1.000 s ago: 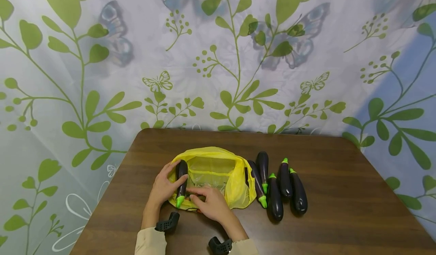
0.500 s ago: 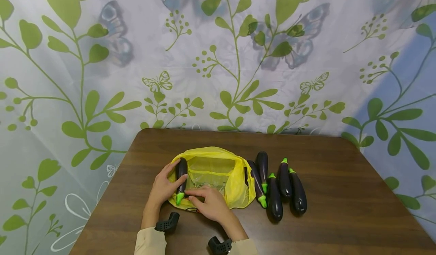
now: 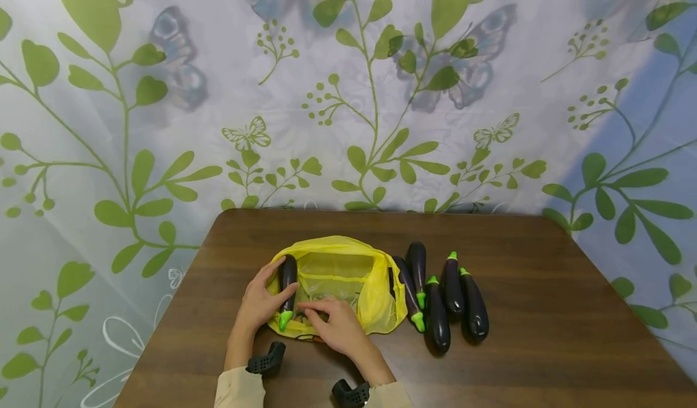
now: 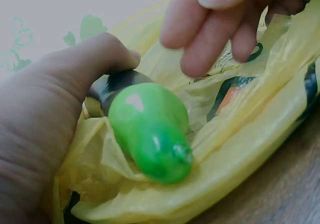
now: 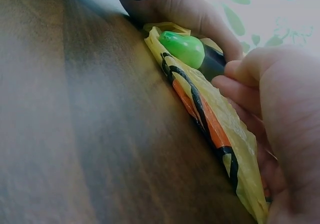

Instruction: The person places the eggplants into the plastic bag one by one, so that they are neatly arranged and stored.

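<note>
A yellow plastic bag point(image 3: 337, 243) lies on the table with its mouth spread wide toward me. Just inside its left end is a dark eggplant point(image 3: 288, 275), whose bright green stem cap point(image 4: 150, 134) points toward the near rim. My left hand point(image 3: 260, 299) holds this eggplant between thumb and fingers against the bag's left side. My right hand point(image 3: 339, 326) reaches over the near rim, its fingers loosely extended beside the eggplant's stem end. In the left wrist view, its fingertips point(image 4: 195, 59) hang apart from the green cap. The right wrist view shows the bag's near edge point(image 5: 215, 119) under that hand.
Several more eggplants point(image 3: 438, 320) lie grouped on the brown wooden table point(image 3: 523, 365) right of the bag. One eggplant point(image 3: 408, 293) is close against the bag's right side. A leaf-and-butterfly printed cloth point(image 3: 348, 111) hangs behind the table's far edge.
The eggplant in the left hand has slid slightly farther into the bag. The right fingertips moved in toward its stem end, then back a little. The head view has shifted slightly.
</note>
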`<action>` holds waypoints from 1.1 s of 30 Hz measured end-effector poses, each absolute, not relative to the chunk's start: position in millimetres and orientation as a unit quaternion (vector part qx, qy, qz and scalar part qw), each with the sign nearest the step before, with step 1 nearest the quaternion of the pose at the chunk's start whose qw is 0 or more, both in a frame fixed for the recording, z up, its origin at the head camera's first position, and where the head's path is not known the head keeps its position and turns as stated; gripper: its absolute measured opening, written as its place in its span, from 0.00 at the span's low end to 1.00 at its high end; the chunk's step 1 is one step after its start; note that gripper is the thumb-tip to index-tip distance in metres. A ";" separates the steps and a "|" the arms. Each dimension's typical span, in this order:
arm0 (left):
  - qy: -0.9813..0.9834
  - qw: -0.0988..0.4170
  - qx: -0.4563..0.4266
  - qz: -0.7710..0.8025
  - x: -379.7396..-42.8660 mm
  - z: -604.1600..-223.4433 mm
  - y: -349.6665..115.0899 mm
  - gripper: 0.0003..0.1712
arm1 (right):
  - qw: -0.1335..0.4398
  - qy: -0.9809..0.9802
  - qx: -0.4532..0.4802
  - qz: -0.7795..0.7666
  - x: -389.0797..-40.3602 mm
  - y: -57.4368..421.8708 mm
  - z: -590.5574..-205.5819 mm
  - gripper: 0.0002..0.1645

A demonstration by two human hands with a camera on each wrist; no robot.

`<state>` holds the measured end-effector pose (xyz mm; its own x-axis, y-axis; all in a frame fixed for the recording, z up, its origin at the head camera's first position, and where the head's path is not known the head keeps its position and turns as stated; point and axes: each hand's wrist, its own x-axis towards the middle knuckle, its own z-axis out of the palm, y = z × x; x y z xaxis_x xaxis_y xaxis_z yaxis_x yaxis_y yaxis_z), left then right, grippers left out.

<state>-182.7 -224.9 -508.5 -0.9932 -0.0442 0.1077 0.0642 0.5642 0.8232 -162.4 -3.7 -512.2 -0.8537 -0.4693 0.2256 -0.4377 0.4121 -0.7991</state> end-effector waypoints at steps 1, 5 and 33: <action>-0.883 0.059 -0.007 -0.466 -183.3 -508.7 -224.7 0.44 | 0.012 0.837 -0.270 -0.475 -162.2 -3.1 -512.1 0.15; -0.882 0.063 -0.007 -0.468 -184.3 -509.0 -223.9 0.44 | -0.014 0.827 -0.269 -0.494 -161.1 -1.7 -512.5 0.15; -0.886 0.056 0.008 -0.461 -184.9 -509.1 -224.5 0.45 | -0.128 0.813 -0.289 -0.489 -149.2 7.7 -507.6 0.15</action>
<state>-184.9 -224.5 -509.1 -0.9937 -0.0652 0.0911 0.0372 0.5752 0.8172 -149.2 7.7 -507.6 -0.8005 -0.3449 0.4901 -0.5946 0.3542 -0.7218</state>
